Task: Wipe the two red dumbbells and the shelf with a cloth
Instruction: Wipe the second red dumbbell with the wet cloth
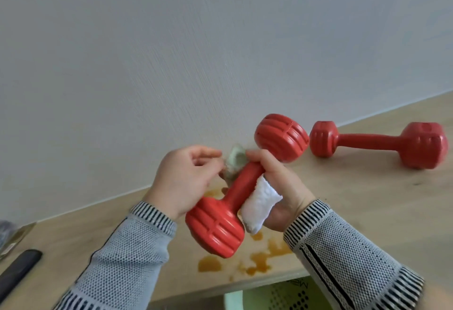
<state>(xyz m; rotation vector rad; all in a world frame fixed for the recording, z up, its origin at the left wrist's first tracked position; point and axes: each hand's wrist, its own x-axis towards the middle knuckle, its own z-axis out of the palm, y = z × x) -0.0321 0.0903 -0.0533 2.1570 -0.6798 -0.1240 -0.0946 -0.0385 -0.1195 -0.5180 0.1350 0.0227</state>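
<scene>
I hold one red dumbbell (pixel 241 184) tilted above the wooden shelf (pixel 355 202). My right hand (pixel 284 187) grips its handle together with a white cloth (pixel 257 205) that hangs under the handle. At the far side of the handle, my left hand (pixel 186 177) pinches a stained, greenish part of the cloth (pixel 234 160). A second red dumbbell (pixel 377 142) lies flat on the shelf at the right, close to the wall.
Orange-brown spill stains (pixel 259 258) spread over the shelf below the held dumbbell. A dark flat object (pixel 18 269) lies at the left edge. A pale green perforated basket (pixel 277 296) shows below the shelf's front edge. A white wall rises behind.
</scene>
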